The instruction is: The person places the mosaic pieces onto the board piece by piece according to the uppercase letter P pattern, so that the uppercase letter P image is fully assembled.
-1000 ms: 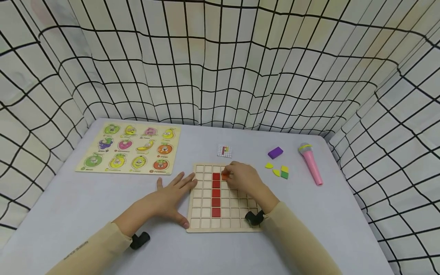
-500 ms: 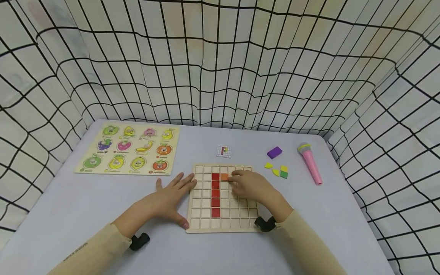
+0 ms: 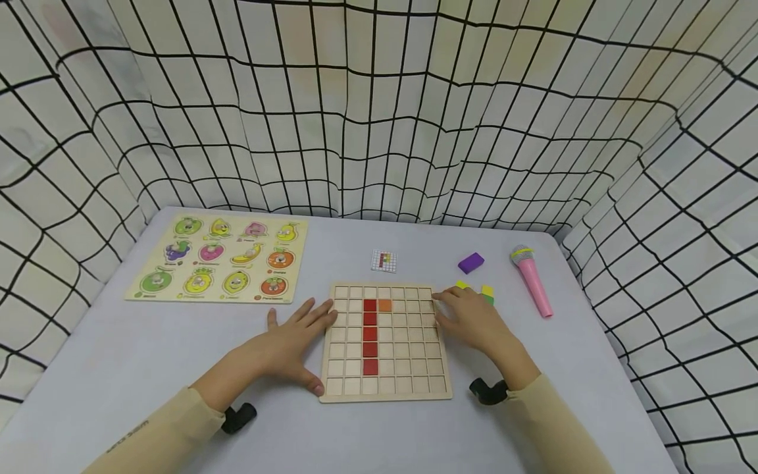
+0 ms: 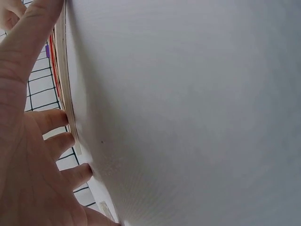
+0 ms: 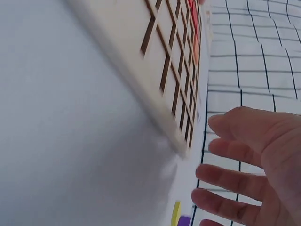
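Observation:
A wooden grid board [image 3: 345,385] lies flat in the middle of the table. Red square tiles [image 3: 370,334] fill a column on it, and one orange tile [image 3: 385,305] sits beside the topmost red one. My left hand [image 3: 290,345] is spread at the board's left side, thumb near the lower corner, fingertips at the edge. At the upper right edge, my right hand [image 3: 476,322] hovers with nothing held. The right wrist view shows its fingers [image 5: 233,181] loosely extended. Yellow and green pieces [image 3: 487,290] are partly hidden behind this hand.
A small pattern card [image 3: 385,261] lies beyond the board. Toward the back right are a purple block [image 3: 471,263] and a pink toy microphone [image 3: 533,282]. A fruit picture board [image 3: 216,259] lies at the back left. Black netting [image 3: 379,138] surrounds the table's far side.
The right hand has let go of the orange tile, now lying in its cell, and moved right to the board's edge. The left hand has stayed in place.

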`<state>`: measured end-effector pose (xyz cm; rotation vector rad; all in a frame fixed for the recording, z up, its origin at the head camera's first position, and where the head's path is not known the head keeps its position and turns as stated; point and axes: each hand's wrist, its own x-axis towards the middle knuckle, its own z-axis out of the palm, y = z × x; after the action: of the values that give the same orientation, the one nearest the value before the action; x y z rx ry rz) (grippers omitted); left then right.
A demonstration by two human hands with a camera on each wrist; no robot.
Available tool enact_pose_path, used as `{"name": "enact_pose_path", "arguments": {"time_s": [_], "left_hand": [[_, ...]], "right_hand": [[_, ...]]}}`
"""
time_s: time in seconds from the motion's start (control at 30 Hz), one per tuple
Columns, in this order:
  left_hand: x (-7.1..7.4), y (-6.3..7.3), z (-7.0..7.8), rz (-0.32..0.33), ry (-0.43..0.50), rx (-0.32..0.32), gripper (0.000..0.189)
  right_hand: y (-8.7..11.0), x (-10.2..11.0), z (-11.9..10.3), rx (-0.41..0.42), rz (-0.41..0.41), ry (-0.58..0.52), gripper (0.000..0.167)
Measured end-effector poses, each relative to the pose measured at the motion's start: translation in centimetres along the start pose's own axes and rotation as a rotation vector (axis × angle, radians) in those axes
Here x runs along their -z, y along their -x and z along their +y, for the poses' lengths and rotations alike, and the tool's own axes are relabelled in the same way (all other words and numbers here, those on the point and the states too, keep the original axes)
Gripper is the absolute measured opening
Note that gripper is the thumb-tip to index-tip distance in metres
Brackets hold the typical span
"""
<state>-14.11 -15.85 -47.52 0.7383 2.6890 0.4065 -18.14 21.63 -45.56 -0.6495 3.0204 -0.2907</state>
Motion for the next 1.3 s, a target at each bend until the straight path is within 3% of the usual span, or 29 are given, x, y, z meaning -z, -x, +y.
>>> {"name": "enact_pose_path", "arguments": {"time_s": [0.3, 0.4, 0.57, 0.67, 0.93, 1.3], "left_hand": [[0.1, 0.0, 0.1, -0.011, 0.009, -0.003, 0.137], [0.0, 0.0, 0.0, -0.011, 0.010, -0.003, 0.137], [0.0, 0.0, 0.0, -0.008, 0.006, -0.005, 0.138], [0.0, 0.0, 0.0, -0.009, 0.003, -0.002, 0.138], [0.1, 0.1, 0.1, -0.003, 0.006, -0.013, 0.137], [0.0, 0.1, 0.0, -0.003, 0.000, -0.011, 0.138]], "right_hand": [[2.3, 0.5, 3.3, -0.231, -0.028, 0.047, 0.063], [2.8, 0.5, 4.1, -0.265, -0.057, 0.064, 0.061], [3.3, 0.2, 4.8, -0.250, -0.099, 0.078, 0.052], [3.3, 0.2, 4.9, -0.250, -0.082, 0.060, 0.048], [3.3, 0.2, 5.9, -0.265, 0.012, 0.001, 0.005], [3.0, 0.0, 5.9, -0.293, 0.003, -0.068, 0.013]]}}
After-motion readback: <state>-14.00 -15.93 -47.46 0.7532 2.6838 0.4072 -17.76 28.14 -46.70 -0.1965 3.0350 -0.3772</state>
